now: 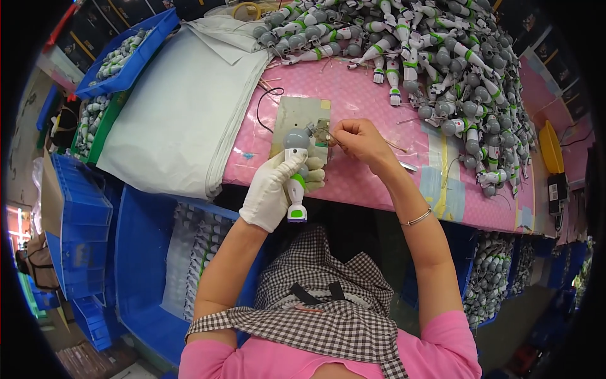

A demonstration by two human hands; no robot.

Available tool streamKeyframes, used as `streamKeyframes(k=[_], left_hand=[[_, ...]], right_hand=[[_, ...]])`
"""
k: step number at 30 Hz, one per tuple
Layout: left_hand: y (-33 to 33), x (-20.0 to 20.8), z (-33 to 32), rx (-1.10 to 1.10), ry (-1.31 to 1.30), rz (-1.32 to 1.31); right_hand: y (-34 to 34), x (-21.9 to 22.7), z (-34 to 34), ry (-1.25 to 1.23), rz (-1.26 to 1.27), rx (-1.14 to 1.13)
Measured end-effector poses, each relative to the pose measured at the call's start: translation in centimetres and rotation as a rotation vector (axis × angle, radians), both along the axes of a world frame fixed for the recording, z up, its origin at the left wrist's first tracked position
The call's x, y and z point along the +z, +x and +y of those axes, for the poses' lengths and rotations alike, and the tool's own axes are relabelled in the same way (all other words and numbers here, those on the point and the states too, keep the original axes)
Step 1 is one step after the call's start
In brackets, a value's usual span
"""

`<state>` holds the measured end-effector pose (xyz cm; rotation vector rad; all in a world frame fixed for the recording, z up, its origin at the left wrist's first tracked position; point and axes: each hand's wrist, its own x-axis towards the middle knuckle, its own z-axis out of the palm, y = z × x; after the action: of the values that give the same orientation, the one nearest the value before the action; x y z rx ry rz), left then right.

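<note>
My left hand (pixel 268 192), in a white glove, is wrapped round a toy robot arm (pixel 296 139). This piece has a grey ball joint at its far end and a white-and-green lower part that points toward me. Beyond the ball, a small grey stub reaches toward my bare right hand (pixel 361 144). The right thumb and fingers are pinched together on what look like thin wires by that stub; their tips partly hide them. Under both lies a flat metal plate (pixel 291 108) with a small fixture on its right side. A black cable (pixel 258 114) curves in at its left.
A large heap of similar toy arms (pixel 442 63) covers the table's back and right. White sheets (pixel 183 107) lie at left on the pink table cover (pixel 360 88). Blue bins (pixel 142 252) stand lower left, and a blue tray (pixel 161 28) of parts sits upper left. A metal tool (pixel 408 166) rests right.
</note>
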<state>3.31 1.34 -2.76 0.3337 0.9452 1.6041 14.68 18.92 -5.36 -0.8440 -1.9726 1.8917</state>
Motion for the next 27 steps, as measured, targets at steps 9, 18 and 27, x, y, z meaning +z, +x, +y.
streamKeyframes(k=[9,18,27], left_hand=[[-0.2,0.0,0.4,-0.014,0.031,0.02],[-4.7,1.5,-11.6,0.165,-0.178,0.212],[-13.6,-8.4,-29.5,0.599,-0.869,0.83]], right_hand=[[-0.2,0.7,0.4,0.05,0.033,0.03],[-9.7,-0.4,8.6,0.627,0.03,-0.014],[-14.9,0.0,12.3,1.652,-0.441,0.273]])
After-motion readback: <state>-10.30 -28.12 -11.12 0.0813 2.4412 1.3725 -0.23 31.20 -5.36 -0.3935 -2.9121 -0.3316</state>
